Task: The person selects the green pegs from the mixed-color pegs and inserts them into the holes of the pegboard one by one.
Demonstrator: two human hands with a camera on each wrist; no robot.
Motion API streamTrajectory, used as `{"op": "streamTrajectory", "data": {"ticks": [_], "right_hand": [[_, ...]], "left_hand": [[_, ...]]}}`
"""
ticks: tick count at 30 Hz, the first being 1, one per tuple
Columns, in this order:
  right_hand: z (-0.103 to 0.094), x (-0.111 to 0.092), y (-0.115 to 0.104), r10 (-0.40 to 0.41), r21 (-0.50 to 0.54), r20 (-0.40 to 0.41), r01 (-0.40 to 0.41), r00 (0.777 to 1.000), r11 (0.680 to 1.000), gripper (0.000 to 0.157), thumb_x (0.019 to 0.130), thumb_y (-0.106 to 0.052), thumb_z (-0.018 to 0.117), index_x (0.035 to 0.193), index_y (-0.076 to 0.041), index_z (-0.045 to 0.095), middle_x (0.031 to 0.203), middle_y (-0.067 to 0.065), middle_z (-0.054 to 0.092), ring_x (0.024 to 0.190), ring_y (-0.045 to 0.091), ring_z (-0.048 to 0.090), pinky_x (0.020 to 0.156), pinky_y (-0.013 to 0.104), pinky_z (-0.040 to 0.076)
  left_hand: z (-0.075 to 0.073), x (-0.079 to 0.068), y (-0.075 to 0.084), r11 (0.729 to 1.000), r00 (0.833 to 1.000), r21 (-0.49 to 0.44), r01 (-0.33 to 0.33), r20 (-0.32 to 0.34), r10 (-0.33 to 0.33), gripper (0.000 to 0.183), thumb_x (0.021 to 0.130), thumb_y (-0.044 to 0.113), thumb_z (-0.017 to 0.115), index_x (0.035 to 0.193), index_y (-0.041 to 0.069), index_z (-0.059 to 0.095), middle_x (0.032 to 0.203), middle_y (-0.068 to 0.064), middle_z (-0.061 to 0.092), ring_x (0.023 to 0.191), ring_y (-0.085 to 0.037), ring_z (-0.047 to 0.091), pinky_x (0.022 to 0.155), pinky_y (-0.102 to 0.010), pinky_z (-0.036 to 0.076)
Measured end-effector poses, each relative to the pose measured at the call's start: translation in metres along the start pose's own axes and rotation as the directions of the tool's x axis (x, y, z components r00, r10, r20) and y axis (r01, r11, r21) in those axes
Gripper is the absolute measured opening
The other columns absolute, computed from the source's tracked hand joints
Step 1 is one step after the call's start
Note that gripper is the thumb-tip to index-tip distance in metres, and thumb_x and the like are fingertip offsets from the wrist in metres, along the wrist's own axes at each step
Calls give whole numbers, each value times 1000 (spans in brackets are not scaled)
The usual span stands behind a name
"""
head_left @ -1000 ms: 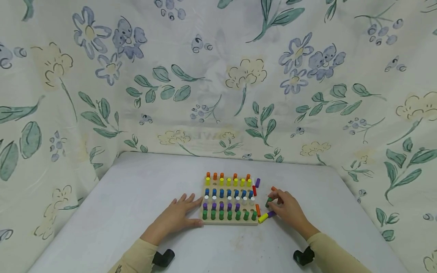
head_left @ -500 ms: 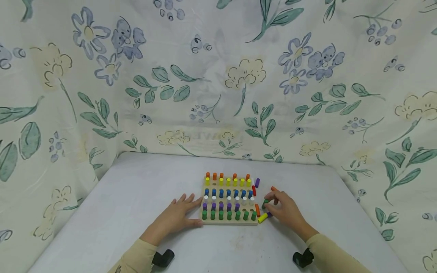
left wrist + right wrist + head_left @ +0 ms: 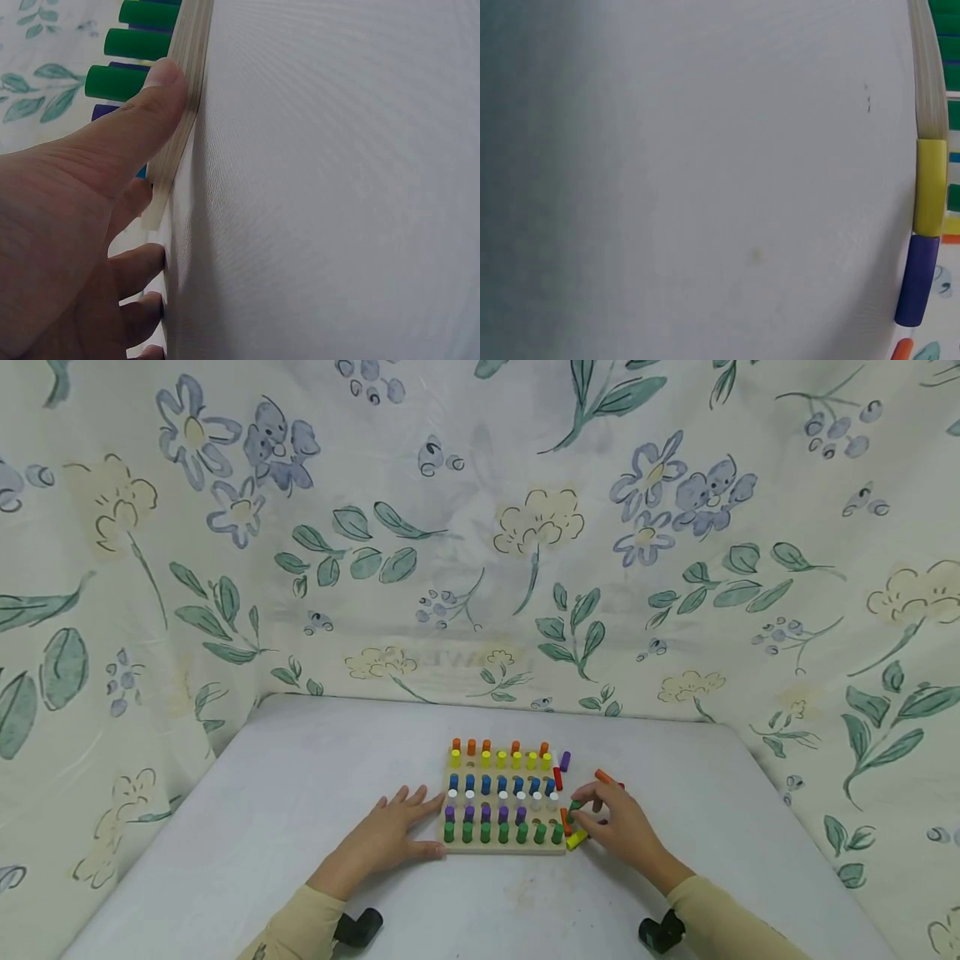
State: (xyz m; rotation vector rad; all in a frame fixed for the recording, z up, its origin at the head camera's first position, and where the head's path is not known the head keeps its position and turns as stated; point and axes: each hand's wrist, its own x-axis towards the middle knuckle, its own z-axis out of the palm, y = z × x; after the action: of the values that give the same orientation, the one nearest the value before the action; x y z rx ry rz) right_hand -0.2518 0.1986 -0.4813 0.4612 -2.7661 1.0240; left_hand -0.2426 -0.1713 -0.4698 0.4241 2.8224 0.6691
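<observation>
A wooden peg board [image 3: 502, 851] stands on the table with rows of orange, yellow, blue, white, purple and green pegs upright in it. Some holes between the pegs are bare. My left hand [image 3: 390, 837] lies spread at the board's left side, its thumb against the front corner. In the left wrist view that thumb [image 3: 154, 105] presses the board's edge beside the green pegs. Just right of the board, my right hand [image 3: 622, 828] pinches a green peg [image 3: 575, 807] between thumb and fingers. The right wrist view does not show the hand.
Loose pegs lie along the board's right side: purple [image 3: 566, 761], red [image 3: 558, 778], orange [image 3: 566, 822] and yellow [image 3: 577, 839]. Another orange peg [image 3: 603, 776] lies beyond the right hand. A purple peg [image 3: 917, 281] touches the yellow one's end. Floral cloth [image 3: 480, 568] hangs behind the table.
My right hand has moved left with the green peg, closer to the board's right edge. A red tip now shows behind it. The left hand has stayed put.
</observation>
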Motion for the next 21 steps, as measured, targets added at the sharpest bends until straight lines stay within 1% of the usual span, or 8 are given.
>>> {"op": "streamTrajectory", "data": {"ticks": [5,9,15,21], "right_hand": [[2,1,-5,-12,2,-1,12,1000,1000,22,89,-16,81,107,-19,69,99,-14,66,88,10,55,72,24,52],[4,2,-8,-30,9,1,30,1000,1000,22,89,-17,81,108,-19,69,100,-14,67,90,10,56,75,26,53],[8,3,-10,-2,5,14,2,1000,1000,23,88,-19,81,108,-22,70,96,-16,64,92,10,56,77,26,53],[8,2,-13,11,2,29,-12,1000,1000,22,89,-20,81,107,-24,71,94,-17,63,92,9,56,75,25,53]], "left_hand": [[0,-1,0,1000,1000,-3,-7,-4,7,89,80,60,78,153,19,49,160,-18,39,151,-45,21,122,-64,13],[-1,-1,-1,1000,1000,-3,-7,-6,7,89,80,60,78,153,19,49,160,-17,39,151,-45,21,122,-64,13],[0,-2,-1,1000,1000,-10,-12,-11,11,87,80,60,77,153,20,49,160,-18,39,151,-45,22,122,-64,13],[-1,-3,0,1000,1000,-13,-10,-10,10,87,80,59,77,153,20,49,160,-17,38,151,-45,22,122,-64,12]]}}
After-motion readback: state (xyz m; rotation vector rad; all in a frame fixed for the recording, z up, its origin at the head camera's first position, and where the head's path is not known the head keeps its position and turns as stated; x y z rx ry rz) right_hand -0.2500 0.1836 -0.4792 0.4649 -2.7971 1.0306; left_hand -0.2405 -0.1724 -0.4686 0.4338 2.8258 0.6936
